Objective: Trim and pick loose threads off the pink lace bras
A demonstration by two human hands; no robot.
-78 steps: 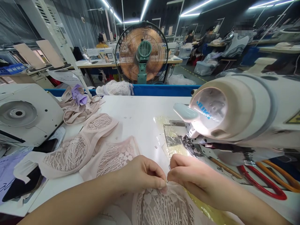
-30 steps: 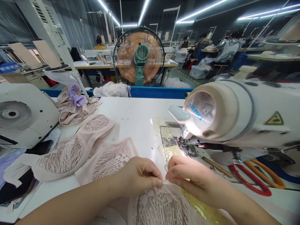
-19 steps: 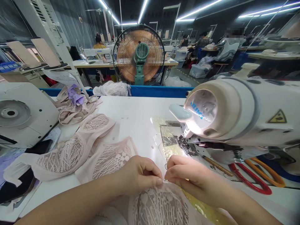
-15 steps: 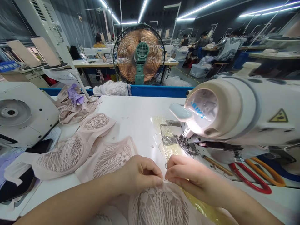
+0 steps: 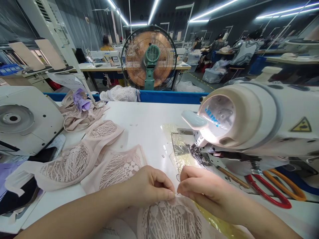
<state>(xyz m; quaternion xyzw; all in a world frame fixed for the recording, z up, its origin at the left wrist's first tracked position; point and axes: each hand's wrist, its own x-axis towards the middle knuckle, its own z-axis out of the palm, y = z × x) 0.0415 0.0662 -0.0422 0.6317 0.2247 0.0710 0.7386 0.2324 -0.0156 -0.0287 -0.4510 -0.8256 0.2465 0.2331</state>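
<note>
Passage between garments (image 5: 119, 169) and sewing machine (image 5: 251, 116)

Reaching in over the worktable (image 5: 142, 122) from its near edge, with both forearms bare. Laying the left forearm (image 5: 82, 210) on a long slant from beside the near left corner, and the right forearm (image 5: 261, 212) on a shorter, steeper one from the right part of that edge. Meeting well short of the far edge, with fingertips just beside each other. Holding the left hand (image 5: 151, 186) back-up, nearly straight at the wrist, pinched between thumb (image 5: 163, 194) and index finger (image 5: 163, 179), with the rest mostly hidden. Holding the right hand (image 5: 203, 186) closed in a mirrored grip, with curled fingers (image 5: 188, 184) pointing toward the left edge.
</note>
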